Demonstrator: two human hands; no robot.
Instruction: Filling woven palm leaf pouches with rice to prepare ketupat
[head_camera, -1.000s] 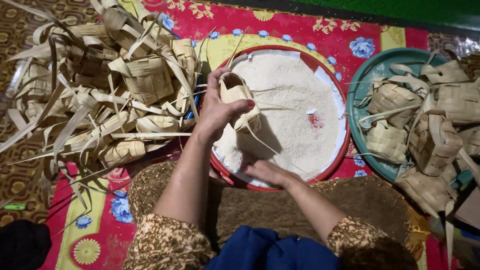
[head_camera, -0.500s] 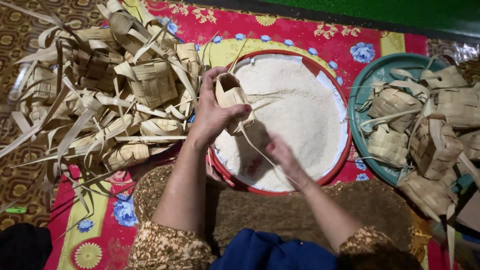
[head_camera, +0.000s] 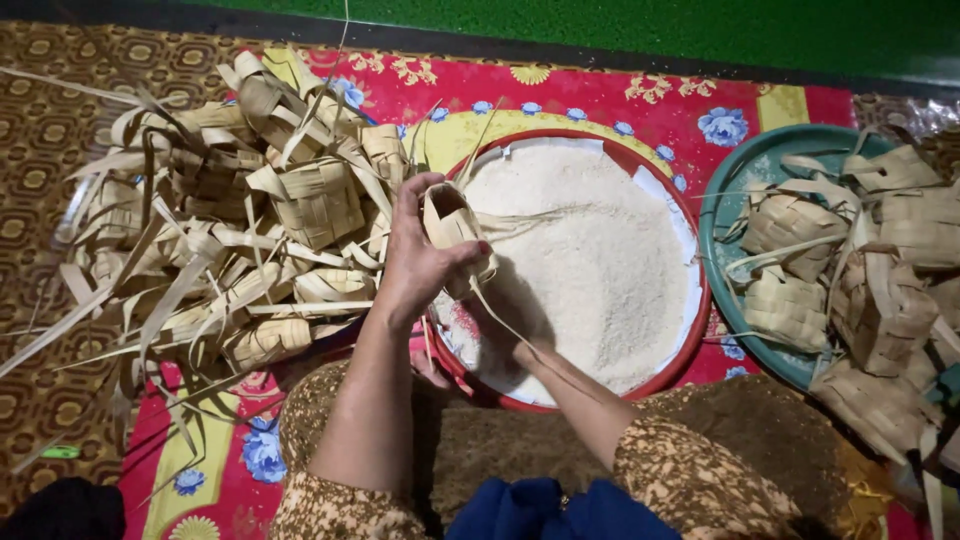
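We hold a woven palm-leaf pouch (head_camera: 452, 225) in our left hand (head_camera: 415, 262), fingers curled shut around its lower half, thumb across the front, so its open mouth points up and slightly away from us. The pouch sits just over the near-left edge of the red basin (head_camera: 690, 330) of white rice (head_camera: 590, 260), and its long axis runs roughly upright, tilted a little toward the far side. Loose leaf strips trail from it to the right across the rice and down toward us.

Our right hand (head_camera: 500, 335) lies directly beneath and just nearer than the pouch, low in the rice at the near-left part of the basin. The left hand and the pouch's shadow cover most of it, so we cannot tell whether it is cupped, open or closed, or what it has in it. It is the nearer of the two to the rice; the pouch mouth lies above it and slightly farther off.

To the left, on the red flowered mat (head_camera: 600, 95), lies a heap of empty woven pouches (head_camera: 260, 230) with long strips sticking out. To the right, a teal tray (head_camera: 722, 215) holds more woven pouches (head_camera: 860, 270), well apart from both hands.
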